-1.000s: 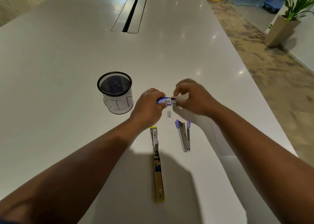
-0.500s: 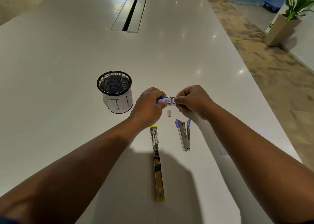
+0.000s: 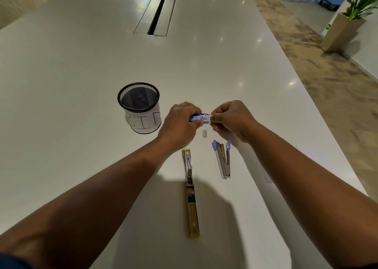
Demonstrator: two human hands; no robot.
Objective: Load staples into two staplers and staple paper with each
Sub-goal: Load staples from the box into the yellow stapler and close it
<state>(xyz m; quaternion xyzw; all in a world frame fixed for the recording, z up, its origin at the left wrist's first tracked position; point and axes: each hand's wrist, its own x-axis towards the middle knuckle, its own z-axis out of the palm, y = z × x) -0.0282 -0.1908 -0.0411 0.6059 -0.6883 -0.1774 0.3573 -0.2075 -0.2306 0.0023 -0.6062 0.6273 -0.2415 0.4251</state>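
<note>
My left hand grips a small blue staple box just above the white table. My right hand pinches the box's white right end, fingers curled. Below the box a short strip of staples lies on the table. A yellow-tipped stapler lies swung fully open in a long line toward me. To its right a smaller blue-tipped stapler lies open in a narrow V. A sheet of paper peeks out from under my right forearm.
A black mesh cup with a white paper label stands left of my hands. A cable slot is set into the table farther back. The table's right edge runs close to my right arm, with floor and a potted plant beyond.
My right hand has closed from spread fingers to a tight pinch on the box's right end and shifted slightly nearer. The left hand and both staplers have stayed put.
</note>
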